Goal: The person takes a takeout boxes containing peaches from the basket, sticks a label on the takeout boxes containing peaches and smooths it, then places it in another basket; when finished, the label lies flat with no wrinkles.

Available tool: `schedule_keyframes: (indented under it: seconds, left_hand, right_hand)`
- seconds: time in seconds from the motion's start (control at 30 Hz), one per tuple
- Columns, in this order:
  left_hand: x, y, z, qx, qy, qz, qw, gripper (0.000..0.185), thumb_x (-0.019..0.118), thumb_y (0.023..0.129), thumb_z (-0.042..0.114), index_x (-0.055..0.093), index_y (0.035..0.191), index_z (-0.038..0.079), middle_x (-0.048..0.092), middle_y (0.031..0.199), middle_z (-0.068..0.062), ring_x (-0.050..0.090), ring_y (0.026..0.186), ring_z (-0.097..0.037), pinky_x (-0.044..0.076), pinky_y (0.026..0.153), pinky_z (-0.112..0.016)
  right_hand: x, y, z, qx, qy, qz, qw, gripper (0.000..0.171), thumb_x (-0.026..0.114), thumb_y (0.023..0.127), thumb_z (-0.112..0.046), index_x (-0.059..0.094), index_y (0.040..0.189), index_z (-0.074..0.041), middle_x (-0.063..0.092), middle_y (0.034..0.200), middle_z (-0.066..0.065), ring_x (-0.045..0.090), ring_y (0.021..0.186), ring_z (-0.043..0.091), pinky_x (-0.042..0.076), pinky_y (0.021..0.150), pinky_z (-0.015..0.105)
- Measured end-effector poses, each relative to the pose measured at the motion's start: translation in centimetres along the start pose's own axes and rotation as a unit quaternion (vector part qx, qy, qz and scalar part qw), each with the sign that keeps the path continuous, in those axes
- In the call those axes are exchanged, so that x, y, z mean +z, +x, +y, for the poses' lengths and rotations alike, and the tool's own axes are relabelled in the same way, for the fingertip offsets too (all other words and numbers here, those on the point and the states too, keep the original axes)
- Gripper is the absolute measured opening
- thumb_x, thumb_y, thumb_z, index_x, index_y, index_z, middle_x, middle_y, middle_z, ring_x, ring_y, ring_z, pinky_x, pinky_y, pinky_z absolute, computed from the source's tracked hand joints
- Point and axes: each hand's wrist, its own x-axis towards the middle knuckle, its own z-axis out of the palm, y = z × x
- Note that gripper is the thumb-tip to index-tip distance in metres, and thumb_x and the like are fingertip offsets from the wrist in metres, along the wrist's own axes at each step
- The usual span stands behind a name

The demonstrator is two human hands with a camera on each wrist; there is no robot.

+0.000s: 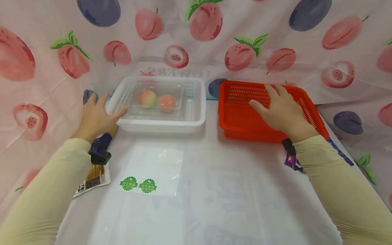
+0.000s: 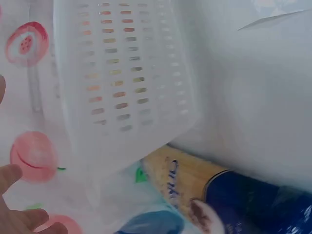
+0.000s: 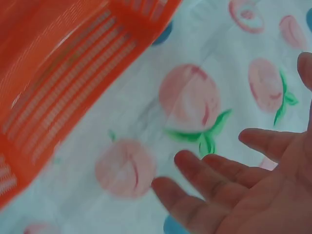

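A white slotted basket (image 1: 162, 127) stands at the back centre and holds a clear plastic box (image 1: 180, 93) with two peaches (image 1: 147, 97) (image 1: 166, 102) inside. My left hand (image 1: 96, 114) lies against the basket's left side with fingers straight, holding nothing. In the left wrist view the basket wall (image 2: 126, 83) fills the frame, with my fingertips (image 2: 19, 219) at the lower left. A red slotted basket (image 1: 245, 134) stands to the right. Above it hovers my right hand (image 1: 280, 109), fingers spread. The right wrist view shows that palm (image 3: 234, 185) bare beside the red basket (image 3: 63, 73).
A clear sheet (image 1: 156, 160) with two green stickers (image 1: 128, 183) (image 1: 148, 185) lies on the white table in front of the white basket. A blue and yellow packet (image 1: 95, 177) (image 2: 195, 185) lies under my left forearm. Fruit-print cloth (image 1: 214, 41) hangs behind and at both sides.
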Motion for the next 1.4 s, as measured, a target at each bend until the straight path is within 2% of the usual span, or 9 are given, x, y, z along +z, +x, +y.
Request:
schedule_keyframes:
  seconds: [0.17,0.33,0.43,0.57,0.73,0.97,1.23,1.4]
  left_hand:
    - [1.0,-0.1,-1.2,-0.024,-0.07,0.01,0.9972,0.095,0.056,0.094,0.061,0.016,0.16,0.007,-0.005,0.16,-0.035,-0.003,0.144,-0.058,0.011,0.105,-0.079]
    - [2.0,0.0,-2.0,-0.026,-0.114,0.009,0.9931,0.092,0.061,0.093,0.057,0.021,0.16,0.007,0.013,0.159,-0.034,0.019,0.142,-0.055,0.021,0.108,-0.072]
    - [2.4,0.2,-2.3,-0.031,-0.119,-0.003,0.9923,0.094,0.061,0.093,0.058,0.019,0.161,0.01,0.021,0.158,-0.031,0.024,0.141,-0.052,0.022,0.11,-0.069]
    - [2.6,0.4,-2.6,-0.052,-0.125,-0.026,0.9904,0.097,0.06,0.091,0.064,0.015,0.162,0.014,0.017,0.161,-0.027,0.016,0.145,-0.05,0.017,0.112,-0.068]
    - [3.2,0.3,-3.1,-0.077,-0.137,-0.029,0.9872,0.098,0.058,0.09,0.067,0.016,0.162,0.016,0.017,0.162,-0.024,0.015,0.146,-0.048,0.015,0.114,-0.066]
    - [4.0,0.0,-3.7,-0.115,-0.168,-0.039,0.9783,0.096,0.055,0.091,0.069,0.01,0.163,0.024,0.013,0.164,-0.022,0.012,0.148,-0.047,0.011,0.112,-0.07]
    - [4.5,0.0,-4.1,-0.117,-0.206,-0.035,0.9708,0.093,0.057,0.092,0.065,0.011,0.163,0.025,0.012,0.165,-0.02,0.01,0.149,-0.045,0.009,0.112,-0.07]
    - [4.7,0.2,-4.2,-0.113,-0.206,-0.035,0.9714,0.094,0.057,0.09,0.068,0.013,0.163,0.027,0.013,0.165,-0.018,0.011,0.149,-0.044,0.01,0.112,-0.07]
  right_hand:
    - [1.9,1.5,-2.5,-0.03,0.077,-0.012,0.996,0.086,0.05,0.099,-0.058,0.016,0.161,-0.009,0.014,0.165,0.018,0.016,0.149,0.04,0.02,0.113,0.064]
    - [3.9,3.1,-4.7,-0.048,0.128,-0.026,0.99,0.085,0.055,0.097,-0.056,0.02,0.161,-0.012,0.02,0.164,0.013,0.019,0.149,0.034,0.02,0.117,0.058]
    - [5.0,4.0,-6.0,-0.06,0.153,-0.034,0.986,0.086,0.06,0.096,-0.054,0.023,0.16,-0.012,0.025,0.162,0.012,0.031,0.143,0.034,0.027,0.115,0.054]
    - [6.3,4.8,-7.9,-0.079,0.189,-0.044,0.978,0.084,0.065,0.094,-0.05,0.028,0.159,-0.013,0.03,0.16,0.012,0.046,0.132,0.034,0.038,0.109,0.051]
    - [7.8,5.7,-10.1,-0.094,0.232,-0.065,0.966,0.082,0.066,0.093,-0.051,0.03,0.159,-0.018,0.033,0.159,0.009,0.055,0.123,0.031,0.049,0.098,0.046]
    - [9.9,7.1,-12.5,-0.101,0.251,-0.09,0.958,0.08,0.066,0.093,-0.051,0.032,0.158,-0.02,0.035,0.159,0.005,0.055,0.127,0.031,0.051,0.097,0.044]
    - [12.3,8.6,-14.9,-0.11,0.259,-0.1,0.954,0.077,0.067,0.094,-0.045,0.033,0.158,-0.018,0.034,0.16,0.002,0.057,0.124,0.031,0.049,0.1,0.042]
    - [13.1,9.6,-16.1,-0.11,0.25,-0.083,0.958,0.072,0.064,0.097,-0.042,0.036,0.156,-0.012,0.037,0.158,0.006,0.044,0.138,0.028,0.036,0.112,0.039]
